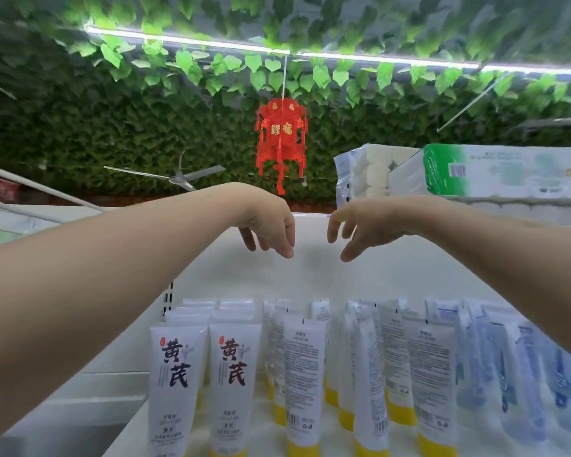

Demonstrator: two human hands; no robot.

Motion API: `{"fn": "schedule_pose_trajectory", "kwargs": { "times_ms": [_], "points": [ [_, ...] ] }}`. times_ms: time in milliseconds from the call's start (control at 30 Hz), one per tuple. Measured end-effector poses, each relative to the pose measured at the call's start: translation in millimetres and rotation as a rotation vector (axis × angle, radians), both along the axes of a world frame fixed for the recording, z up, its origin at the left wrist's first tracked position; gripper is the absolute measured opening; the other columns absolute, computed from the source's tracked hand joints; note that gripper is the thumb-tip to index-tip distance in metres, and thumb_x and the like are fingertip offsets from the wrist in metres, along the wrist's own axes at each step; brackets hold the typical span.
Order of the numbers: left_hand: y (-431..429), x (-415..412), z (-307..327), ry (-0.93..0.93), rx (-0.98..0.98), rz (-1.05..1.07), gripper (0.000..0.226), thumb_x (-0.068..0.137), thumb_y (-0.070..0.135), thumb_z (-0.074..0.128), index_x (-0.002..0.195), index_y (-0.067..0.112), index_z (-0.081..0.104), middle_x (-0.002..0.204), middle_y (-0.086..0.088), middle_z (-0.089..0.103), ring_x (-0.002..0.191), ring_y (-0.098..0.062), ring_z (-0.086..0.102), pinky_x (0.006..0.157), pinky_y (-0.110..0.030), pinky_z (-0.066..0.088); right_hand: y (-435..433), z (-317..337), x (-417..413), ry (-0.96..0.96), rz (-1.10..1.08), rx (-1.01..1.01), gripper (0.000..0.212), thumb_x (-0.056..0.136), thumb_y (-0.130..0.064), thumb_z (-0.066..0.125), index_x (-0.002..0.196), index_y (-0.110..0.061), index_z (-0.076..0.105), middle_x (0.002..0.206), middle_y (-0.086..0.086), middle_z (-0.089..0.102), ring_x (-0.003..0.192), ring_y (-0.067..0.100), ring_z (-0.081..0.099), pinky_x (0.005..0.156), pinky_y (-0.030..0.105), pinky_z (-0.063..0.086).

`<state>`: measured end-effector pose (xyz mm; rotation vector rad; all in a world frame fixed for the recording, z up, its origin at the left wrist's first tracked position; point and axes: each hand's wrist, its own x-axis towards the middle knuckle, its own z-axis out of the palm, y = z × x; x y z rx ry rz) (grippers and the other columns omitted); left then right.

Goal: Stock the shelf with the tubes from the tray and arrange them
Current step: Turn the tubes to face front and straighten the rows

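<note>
Upright on the white shelf (pixel 231 278), yellow caps down: two front tubes (pixel 178 384) lettered 黄芪, more ranked behind; further right, others turned back-out, small print unreadable; then blurred blue tubes (pixel 525 374), count unclear. Above, left hand (pixel 267 225) and right hand (pixel 366 225), apart, fingers slack, holding nothing.

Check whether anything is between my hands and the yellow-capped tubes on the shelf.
Nothing visible does. Left hand and right hand hang open above the shelf, beyond the tubes, with only open air between them and the rear rows.
</note>
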<state>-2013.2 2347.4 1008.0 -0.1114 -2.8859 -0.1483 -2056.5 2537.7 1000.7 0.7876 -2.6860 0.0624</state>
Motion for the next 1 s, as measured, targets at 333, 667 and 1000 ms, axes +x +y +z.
{"fn": "schedule_pose_trajectory", "kwargs": {
  "times_ms": [333, 667, 1000],
  "points": [
    [-4.9, -63.8, -11.4, -0.237, -0.003, 0.080, 0.030, 0.093, 0.040, 0.062, 0.113, 0.018, 0.063, 0.110, -0.010, 0.067, 0.095, -0.021, 0.064, 0.089, -0.036, 0.057, 4.8, 1.0, -58.4, -0.078, 0.038, 0.065, 0.028, 0.087, -0.033, 0.073, 0.114, -0.026, 0.066, 0.113, 0.000, 0.064, 0.080, 0.008, 0.062, 0.062, 0.019, 0.052],
    [-6.6, -88.5, -32.4, -0.326, 0.086, 0.218, 0.041, 0.095, 0.052, 0.052, 0.118, 0.021, 0.065, 0.101, -0.008, 0.064, 0.088, -0.018, 0.060, 0.087, -0.034, 0.057, -19.6, -10.7, -105.7, -0.428, 0.167, 0.182, 0.031, 0.097, -0.042, 0.056, 0.124, -0.029, 0.063, 0.118, 0.006, 0.068, 0.110, 0.019, 0.065, 0.092, 0.036, 0.055],
    [-20.0, -102.5, -44.4, -0.374, 0.137, 0.208, 0.046, 0.095, 0.057, 0.047, 0.117, 0.021, 0.067, 0.102, -0.006, 0.064, 0.087, -0.018, 0.059, 0.087, -0.034, 0.054, -36.4, -33.3, -127.2, -0.542, 0.125, 0.234, 0.039, 0.099, -0.050, 0.046, 0.127, -0.027, 0.061, 0.121, 0.006, 0.066, 0.113, 0.019, 0.063, 0.099, 0.039, 0.052]
  ]
}}
